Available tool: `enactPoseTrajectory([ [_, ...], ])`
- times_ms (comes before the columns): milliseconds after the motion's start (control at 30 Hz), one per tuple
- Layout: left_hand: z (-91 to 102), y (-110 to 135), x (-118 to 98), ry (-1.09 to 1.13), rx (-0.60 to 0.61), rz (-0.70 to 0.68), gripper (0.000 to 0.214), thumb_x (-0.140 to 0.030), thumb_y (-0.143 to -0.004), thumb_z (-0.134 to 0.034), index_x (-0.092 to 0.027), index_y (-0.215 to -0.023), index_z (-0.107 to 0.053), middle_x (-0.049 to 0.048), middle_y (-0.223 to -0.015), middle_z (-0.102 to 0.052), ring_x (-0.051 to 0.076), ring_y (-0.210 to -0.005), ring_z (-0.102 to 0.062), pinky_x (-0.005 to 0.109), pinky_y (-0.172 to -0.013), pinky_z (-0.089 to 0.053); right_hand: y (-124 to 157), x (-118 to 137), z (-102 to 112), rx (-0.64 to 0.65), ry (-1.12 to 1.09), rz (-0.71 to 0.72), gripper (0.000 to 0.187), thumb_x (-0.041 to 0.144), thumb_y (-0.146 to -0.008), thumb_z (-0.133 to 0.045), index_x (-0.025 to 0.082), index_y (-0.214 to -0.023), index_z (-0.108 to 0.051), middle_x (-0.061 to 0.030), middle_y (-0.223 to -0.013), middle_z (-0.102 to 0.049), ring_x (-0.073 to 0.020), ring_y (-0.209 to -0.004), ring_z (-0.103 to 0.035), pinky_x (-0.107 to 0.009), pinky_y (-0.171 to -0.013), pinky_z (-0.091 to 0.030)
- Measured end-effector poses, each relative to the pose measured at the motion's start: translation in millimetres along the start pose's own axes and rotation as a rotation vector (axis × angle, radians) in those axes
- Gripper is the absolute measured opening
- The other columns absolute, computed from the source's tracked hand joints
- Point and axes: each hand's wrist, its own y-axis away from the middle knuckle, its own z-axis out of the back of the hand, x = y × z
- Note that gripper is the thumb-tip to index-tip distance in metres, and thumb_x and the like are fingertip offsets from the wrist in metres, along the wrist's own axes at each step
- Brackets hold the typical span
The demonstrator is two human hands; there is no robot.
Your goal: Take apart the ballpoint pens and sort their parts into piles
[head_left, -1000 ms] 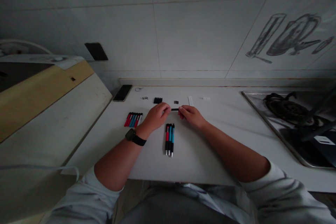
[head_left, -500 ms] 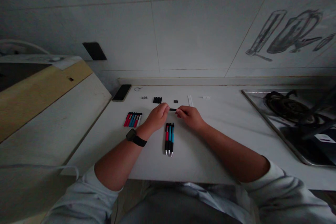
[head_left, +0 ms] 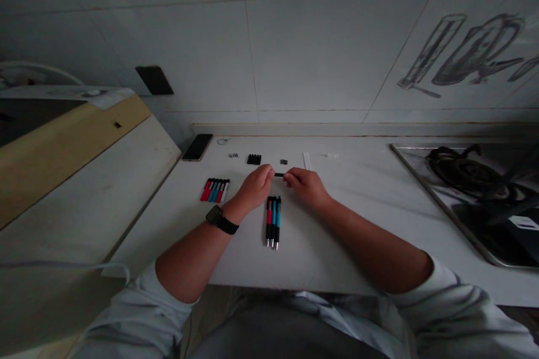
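My left hand (head_left: 256, 185) and my right hand (head_left: 308, 186) face each other above the counter, fingers closed on the two ends of a slim pen (head_left: 278, 175). Only its short black middle shows; the rest is hidden in my fingers. Below my hands lie three whole pens (head_left: 278, 221), one red and two blue, silver tips toward me. Left of my left hand is a row of coloured pen barrels (head_left: 213, 190) with black ends. Behind my hands are short black pen grips (head_left: 254, 159), tiny dark pieces (head_left: 283, 162) and thin white sticks (head_left: 306, 160).
Small silver pieces (head_left: 233, 155) and tiny white pieces (head_left: 332, 155) lie along the back of the white counter (head_left: 357, 179). A phone (head_left: 197, 147) rests at the back left, near a thin ring (head_left: 223, 141). A gas stove (head_left: 458, 202) is at the right.
The whole view has shifted slightly. Both hands keep the same hold on the pen, and nothing on the counter has visibly moved.
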Motion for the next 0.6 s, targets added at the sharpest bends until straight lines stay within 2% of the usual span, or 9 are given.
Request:
enactPoseTrajectory([
  [100,-1.5,-0.4,-0.4,0.038,0.009,0.040,0.028,-0.030,-0.107,-0.035,-0.023,-0.082,-0.045,0.0018,-0.078,-0.056,0.019,-0.074,-0.053,0.032,-0.072,-0.044,1.2,3.2,0.3,-0.029,0.026,0.028,0.020,0.035,-0.096,-0.058,0.024,-0.088,-0.072,-0.0030,-0.080,-0.074,-0.0183,-0.073,-0.065,-0.029,-0.072,-0.044],
  [233,0.4,-1.6,-0.3,0.061,0.009,0.083,0.030,-0.031,-0.108,-0.036,-0.023,-0.081,-0.045,0.0011,-0.076,-0.055,0.018,-0.072,-0.053,0.031,-0.069,-0.042,1.6,3.6,0.1,-0.076,0.022,0.025,0.017,0.037,-0.093,-0.063,0.023,-0.096,-0.073,-0.0044,-0.088,-0.075,-0.0184,-0.076,-0.065,-0.029,-0.073,-0.046],
  [300,2.1,-1.9,0.0,0.045,-0.001,0.070,0.029,-0.031,-0.108,-0.036,-0.023,-0.081,-0.045,0.0014,-0.076,-0.055,0.019,-0.073,-0.053,0.032,-0.070,-0.042,1.1,1.9,-0.3,-0.053,-0.006,0.000,0.023,0.042,-0.096,-0.060,0.022,-0.096,-0.072,-0.0044,-0.087,-0.075,-0.0179,-0.075,-0.065,-0.029,-0.072,-0.045],
  [433,3.3,-1.3,0.0,0.022,-0.016,0.024,0.029,-0.031,-0.108,-0.036,-0.023,-0.082,-0.045,0.0020,-0.079,-0.055,0.019,-0.074,-0.052,0.032,-0.071,-0.042,-0.7,-0.4,-1.5,0.035,-0.068,-0.060,0.040,0.047,-0.102,-0.046,0.021,-0.082,-0.067,-0.0028,-0.075,-0.071,-0.0165,-0.071,-0.062,-0.029,-0.072,-0.044],
  [600,0.2,-0.7,0.0,0.015,0.019,0.003,0.031,-0.033,-0.109,-0.035,-0.022,-0.081,-0.045,0.0015,-0.078,-0.055,0.018,-0.073,-0.050,0.031,-0.071,-0.041,-1.7,3.0,-3.4,0.039,-0.166,-0.156,0.049,0.056,-0.100,-0.043,0.020,-0.076,-0.064,-0.0005,-0.064,-0.062,-0.0152,-0.061,-0.056,-0.028,-0.064,-0.041],
])
